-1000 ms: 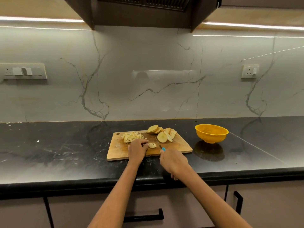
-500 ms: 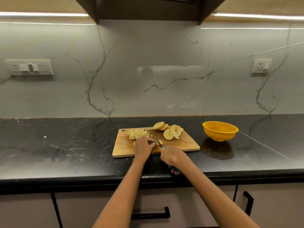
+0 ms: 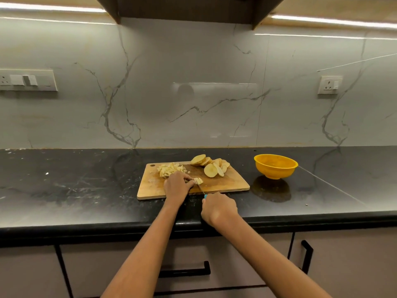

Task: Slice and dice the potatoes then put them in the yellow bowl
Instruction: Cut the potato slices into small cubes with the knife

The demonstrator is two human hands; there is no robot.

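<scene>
Landmark: the board (image 3: 234, 183), a wooden slab on the black counter (image 3: 64, 190); every place below is told from it.
Step in hand: dicing a small stack of slices (image 3: 198, 180) near the board's middle, toward its front edge.
Left hand (image 3: 177, 187): fingers curled down on the stack, pinning it from its left side; knuckles face the blade.
Right hand (image 3: 219, 209): just off the board's front edge, clenched round the knife (image 3: 203, 192); only a bit of blue handle and the thin blade show.
Blade: it reaches in over the front edge to the stack, tip right beside the left fingertips.
Diced pile (image 3: 171, 169): at the board's far left, near the hanging hole.
Uncut slices (image 3: 211, 165): fanned along the board's far edge, right of the pile.
Bowl (image 3: 275, 166): on the counter, just right of the board; whether anything lies in it I cannot tell.
Doing it well: keep the fingertips tucked back, cut straight down in even steps, and walk the left hand leftward as the stack shrinks.
Risk: the stack is short and the fingers close, so a slip would likely meet a fingertip.
Left to do: the fanned slices, then moving all dice to the bowl.
</scene>
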